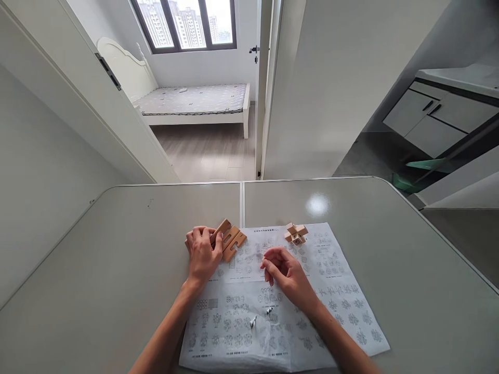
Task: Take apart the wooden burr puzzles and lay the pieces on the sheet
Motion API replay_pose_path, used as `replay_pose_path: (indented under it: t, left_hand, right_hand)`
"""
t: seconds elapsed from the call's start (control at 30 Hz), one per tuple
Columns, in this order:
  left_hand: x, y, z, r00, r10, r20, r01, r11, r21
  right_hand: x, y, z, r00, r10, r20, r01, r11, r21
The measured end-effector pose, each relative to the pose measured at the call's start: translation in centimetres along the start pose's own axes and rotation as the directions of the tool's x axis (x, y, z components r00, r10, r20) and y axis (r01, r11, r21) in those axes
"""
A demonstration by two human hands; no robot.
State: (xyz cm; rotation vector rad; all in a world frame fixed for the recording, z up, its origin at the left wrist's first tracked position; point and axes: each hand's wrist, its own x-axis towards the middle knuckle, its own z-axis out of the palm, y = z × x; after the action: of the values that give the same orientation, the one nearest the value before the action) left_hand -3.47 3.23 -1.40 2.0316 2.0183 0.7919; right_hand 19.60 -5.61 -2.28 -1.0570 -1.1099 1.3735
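Observation:
My left hand (pixel 203 253) is closed over wooden puzzle pieces at the upper left of the sheet, partly hiding them. Its thumb presses against a notched brown piece (pixel 230 237); another notched piece (pixel 235 245) lies just right of it. My right hand (pixel 286 272) hovers over the middle of the printed sheet (pixel 234 358), fingers loosely curled and a little apart, with nothing visible in them. Beyond it, near the sheet's top edge, stands a light wooden interlocking puzzle (pixel 296 234) of crossed sticks. Rows of small puzzle diagrams cover the paper.
Two small torn spots (pixel 252 322) mark the paper, which lies on a glossy grey table (pixel 97 259) with a seam down its far half. Past the table are a doorway, a bed (pixel 195 98) under a window, and a white cabinet (pixel 440 111) at right.

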Motion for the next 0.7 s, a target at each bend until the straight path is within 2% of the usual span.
replay_pose_path:
  t: [0.7]
  left_hand:
    - [-0.12, -0.05, 0.26, 1.000, -0.002, -0.023, 0.002, 1.000, 0.010]
  right_hand:
    - [-0.05, -0.15, -0.07, 1.000, 0.003, 0.004, -0.003, 1.000, -0.015]
